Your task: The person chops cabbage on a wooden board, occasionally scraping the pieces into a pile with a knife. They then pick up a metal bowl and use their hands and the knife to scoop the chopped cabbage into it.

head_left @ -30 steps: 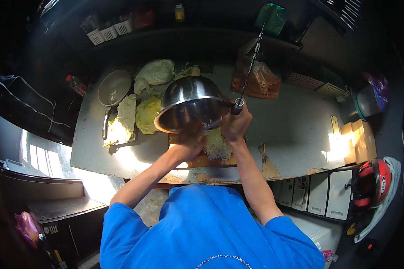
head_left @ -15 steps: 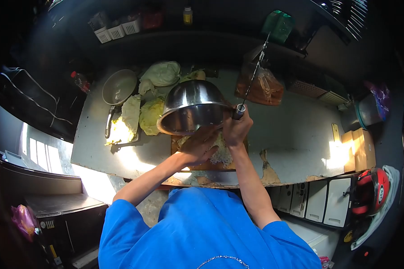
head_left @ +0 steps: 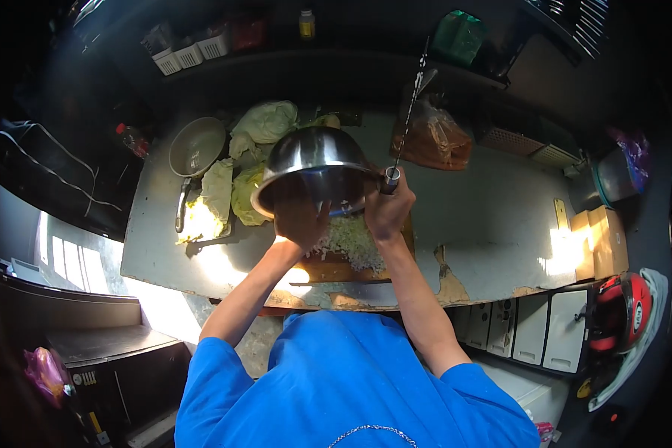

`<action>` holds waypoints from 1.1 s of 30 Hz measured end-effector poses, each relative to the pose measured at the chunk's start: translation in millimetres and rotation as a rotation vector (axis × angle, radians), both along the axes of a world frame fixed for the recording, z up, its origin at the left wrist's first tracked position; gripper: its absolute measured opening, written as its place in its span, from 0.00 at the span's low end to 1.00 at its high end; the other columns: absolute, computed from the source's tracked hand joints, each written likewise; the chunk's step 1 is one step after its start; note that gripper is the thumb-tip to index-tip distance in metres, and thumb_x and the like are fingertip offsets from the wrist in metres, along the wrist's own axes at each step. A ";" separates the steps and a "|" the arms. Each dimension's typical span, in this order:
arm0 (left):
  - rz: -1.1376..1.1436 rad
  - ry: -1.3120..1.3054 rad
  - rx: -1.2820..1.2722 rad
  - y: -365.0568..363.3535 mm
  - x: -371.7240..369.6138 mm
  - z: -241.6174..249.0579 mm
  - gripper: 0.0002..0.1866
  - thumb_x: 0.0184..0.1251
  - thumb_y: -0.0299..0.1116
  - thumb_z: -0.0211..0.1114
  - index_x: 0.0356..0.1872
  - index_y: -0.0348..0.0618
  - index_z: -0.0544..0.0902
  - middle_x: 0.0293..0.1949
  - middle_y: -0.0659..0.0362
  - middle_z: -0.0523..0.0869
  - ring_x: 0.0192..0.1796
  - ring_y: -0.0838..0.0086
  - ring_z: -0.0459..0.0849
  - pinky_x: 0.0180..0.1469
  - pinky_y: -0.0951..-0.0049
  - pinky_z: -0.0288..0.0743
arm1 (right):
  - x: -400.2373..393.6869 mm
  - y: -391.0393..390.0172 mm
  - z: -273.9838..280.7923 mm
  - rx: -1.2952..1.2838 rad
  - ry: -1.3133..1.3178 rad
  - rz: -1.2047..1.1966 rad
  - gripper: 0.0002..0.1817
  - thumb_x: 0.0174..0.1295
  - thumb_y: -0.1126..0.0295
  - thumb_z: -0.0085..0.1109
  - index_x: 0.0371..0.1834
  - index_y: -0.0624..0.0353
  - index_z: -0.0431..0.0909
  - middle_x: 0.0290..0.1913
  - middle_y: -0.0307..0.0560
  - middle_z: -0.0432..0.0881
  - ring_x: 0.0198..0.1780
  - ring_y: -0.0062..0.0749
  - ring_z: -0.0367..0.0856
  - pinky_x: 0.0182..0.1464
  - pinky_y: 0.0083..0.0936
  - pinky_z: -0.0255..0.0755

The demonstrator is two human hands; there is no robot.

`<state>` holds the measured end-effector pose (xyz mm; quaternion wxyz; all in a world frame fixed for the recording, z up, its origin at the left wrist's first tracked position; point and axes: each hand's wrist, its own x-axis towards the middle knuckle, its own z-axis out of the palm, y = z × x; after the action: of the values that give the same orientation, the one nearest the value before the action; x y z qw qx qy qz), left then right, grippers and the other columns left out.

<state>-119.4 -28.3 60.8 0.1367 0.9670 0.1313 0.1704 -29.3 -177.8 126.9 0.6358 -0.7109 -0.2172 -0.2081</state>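
Note:
A shiny steel bowl (head_left: pixel 317 153) is tilted on its side above the wooden chopping board (head_left: pixel 336 273), its mouth turned toward me. Finely shredded cabbage (head_left: pixel 355 243) lies piled on the board below the rim. My right hand (head_left: pixel 388 213) is closed around the handle of a knife (head_left: pixel 407 119), whose blade points up and away with white bits stuck to it. That hand also sits against the bowl's right rim. At the bowl's mouth is my left hand (head_left: pixel 300 218), fingers extended and partly in shadow; whether it touches cabbage inside cannot be made out.
Left of the bowl are cabbage leaves (head_left: pixel 246 196), a frying pan (head_left: pixel 198 147) and a wrapped pale bundle (head_left: pixel 269 119). A clear bag with brownish contents (head_left: pixel 433 138) stands behind on the grey table (head_left: pixel 493 224). Cardboard boxes (head_left: pixel 601 243) are at the right edge.
My left hand has moved left and up from the cabbage into the bowl's mouth. The bowl has shifted slightly left and up, exposing more cabbage. The knife stays in my right hand.

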 end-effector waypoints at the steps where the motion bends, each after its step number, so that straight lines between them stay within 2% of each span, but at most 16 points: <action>1: 0.021 0.055 -0.001 -1.0 4.6 2.2 0.26 0.71 0.51 0.62 0.52 0.34 0.82 0.43 0.41 0.86 0.45 0.46 0.86 0.54 0.45 0.77 | -2.3 0.2 1.4 0.010 0.054 0.025 0.07 0.57 0.81 0.65 0.38 0.62 0.80 0.20 0.47 0.76 0.22 0.27 0.77 0.29 0.26 0.72; 4: -0.093 0.102 -0.167 -3.7 6.9 11.8 0.23 0.74 0.48 0.60 0.50 0.34 0.82 0.35 0.43 0.86 0.38 0.49 0.87 0.46 0.47 0.79 | 1.7 2.1 -3.1 -0.085 0.029 -0.030 0.07 0.57 0.81 0.66 0.37 0.62 0.79 0.19 0.48 0.76 0.22 0.27 0.78 0.29 0.26 0.71; 6: -0.287 -0.306 -0.075 -5.9 6.1 11.2 0.23 0.76 0.47 0.58 0.48 0.33 0.82 0.31 0.44 0.85 0.33 0.49 0.86 0.40 0.49 0.79 | 3.8 -0.3 -3.9 -0.068 -0.011 -0.037 0.07 0.57 0.81 0.66 0.37 0.62 0.79 0.19 0.47 0.76 0.21 0.27 0.78 0.28 0.26 0.71; 7: -0.293 -0.308 -0.073 -3.3 7.1 14.3 0.23 0.76 0.47 0.58 0.48 0.33 0.82 0.31 0.44 0.85 0.33 0.49 0.86 0.40 0.49 0.79 | 4.9 -1.4 -3.3 -0.054 -0.045 -0.045 0.07 0.57 0.81 0.66 0.37 0.62 0.79 0.19 0.47 0.76 0.21 0.27 0.77 0.28 0.26 0.71; 10: -0.020 -0.035 0.005 0.4 4.3 11.1 0.20 0.71 0.44 0.65 0.50 0.35 0.81 0.28 0.50 0.87 0.30 0.50 0.87 0.39 0.49 0.80 | -2.7 -5.4 6.0 -0.036 0.081 -0.002 0.07 0.57 0.82 0.65 0.37 0.62 0.79 0.19 0.47 0.75 0.21 0.28 0.76 0.28 0.27 0.70; 12: -0.059 0.018 -0.082 -3.4 11.4 3.2 0.21 0.71 0.41 0.66 0.55 0.35 0.79 0.34 0.49 0.89 0.35 0.52 0.87 0.44 0.50 0.80 | 0.4 -4.1 3.5 -0.060 0.064 -0.029 0.06 0.57 0.82 0.64 0.37 0.62 0.79 0.19 0.47 0.75 0.21 0.28 0.76 0.28 0.27 0.70; 13: -0.208 -0.143 -0.125 -7.6 7.4 7.7 0.19 0.72 0.42 0.63 0.46 0.30 0.80 0.39 0.39 0.85 0.36 0.47 0.85 0.43 0.50 0.79 | 2.7 -3.2 3.4 -0.080 0.045 -0.059 0.06 0.58 0.82 0.63 0.37 0.62 0.79 0.19 0.47 0.76 0.21 0.27 0.76 0.28 0.27 0.71; 14: -0.207 -0.146 -0.123 -7.7 5.6 7.0 0.19 0.72 0.42 0.63 0.46 0.30 0.80 0.39 0.39 0.85 0.36 0.47 0.85 0.43 0.50 0.79 | 4.1 -4.4 3.0 -0.078 0.042 -0.057 0.06 0.58 0.82 0.63 0.37 0.62 0.79 0.19 0.47 0.76 0.21 0.27 0.76 0.28 0.27 0.71; 16: -0.180 -0.330 0.089 -8.1 3.9 3.5 0.21 0.71 0.42 0.65 0.52 0.31 0.79 0.51 0.36 0.84 0.45 0.45 0.84 0.49 0.50 0.79 | 3.5 -11.6 4.7 -0.024 0.019 -0.032 0.05 0.58 0.81 0.63 0.36 0.63 0.78 0.19 0.47 0.76 0.21 0.27 0.76 0.28 0.28 0.71; 20: -0.190 -0.176 -0.065 -15.3 -1.7 -1.7 0.24 0.72 0.35 0.65 0.66 0.39 0.77 0.60 0.44 0.81 0.60 0.48 0.81 0.60 0.54 0.79 | 8.7 -23.4 4.8 -0.074 0.153 -0.060 0.05 0.58 0.80 0.63 0.35 0.63 0.78 0.20 0.47 0.78 0.22 0.25 0.76 0.30 0.27 0.71; 23: -0.825 -0.326 -0.033 -23.5 -16.4 39.3 0.24 0.61 0.23 0.68 0.60 0.42 0.82 0.61 0.47 0.83 0.63 0.54 0.82 0.63 0.55 0.80 | 14.6 -41.2 13.0 -0.032 0.177 -0.087 0.06 0.57 0.78 0.64 0.35 0.65 0.77 0.21 0.48 0.79 0.24 0.24 0.77 0.31 0.28 0.71; 26: -0.625 -0.525 -0.226 -3.5 -36.2 16.9 0.17 0.59 0.22 0.67 0.51 0.38 0.86 0.48 0.50 0.89 0.53 0.59 0.88 0.56 0.63 0.83 | 32.5 -68.4 16.8 -0.115 0.236 -0.214 0.08 0.55 0.77 0.66 0.34 0.66 0.77 0.23 0.49 0.82 0.27 0.24 0.79 0.33 0.30 0.73; 29: -0.067 -0.586 -0.488 -3.5 -56.1 -15.7 0.12 0.70 0.20 0.61 0.52 0.34 0.84 0.48 0.48 0.89 0.52 0.62 0.87 0.55 0.69 0.80 | 45.2 -105.6 10.4 -0.204 0.342 -0.284 0.09 0.54 0.75 0.68 0.34 0.68 0.78 0.25 0.51 0.84 0.29 0.29 0.82 0.36 0.33 0.75; 30: 0.011 -0.533 -0.548 -1.4 -64.2 -39.1 0.16 0.72 0.25 0.61 0.58 0.29 0.81 0.54 0.48 0.88 0.56 0.64 0.86 0.63 0.69 0.76 | 48.1 -116.5 8.2 -0.226 0.354 -0.341 0.10 0.53 0.74 0.68 0.35 0.68 0.79 0.27 0.52 0.85 0.30 0.31 0.83 0.38 0.33 0.76; 32: 0.072 -0.349 -0.937 -18.9 -67.4 -35.2 0.25 0.70 0.30 0.66 0.66 0.32 0.76 0.56 0.47 0.87 0.59 0.61 0.85 0.65 0.65 0.76 | 57.8 -143.0 -2.4 -0.253 0.365 -0.418 0.13 0.52 0.72 0.71 0.38 0.69 0.82 0.31 0.54 0.87 0.35 0.36 0.86 0.44 0.34 0.78; 33: 0.042 -0.226 -0.810 -17.9 -63.2 -38.5 0.35 0.66 0.34 0.70 0.73 0.37 0.70 0.62 0.46 0.83 0.64 0.59 0.82 0.68 0.62 0.74 | 61.6 -156.7 -7.1 -0.267 0.414 -0.420 0.15 0.51 0.72 0.72 0.39 0.69 0.82 0.32 0.54 0.87 0.36 0.36 0.86 0.45 0.34 0.78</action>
<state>-182.6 -46.2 22.3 0.5160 0.8072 0.1918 0.2129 32.2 -334.5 119.7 0.5109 -0.8444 0.0426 -0.1554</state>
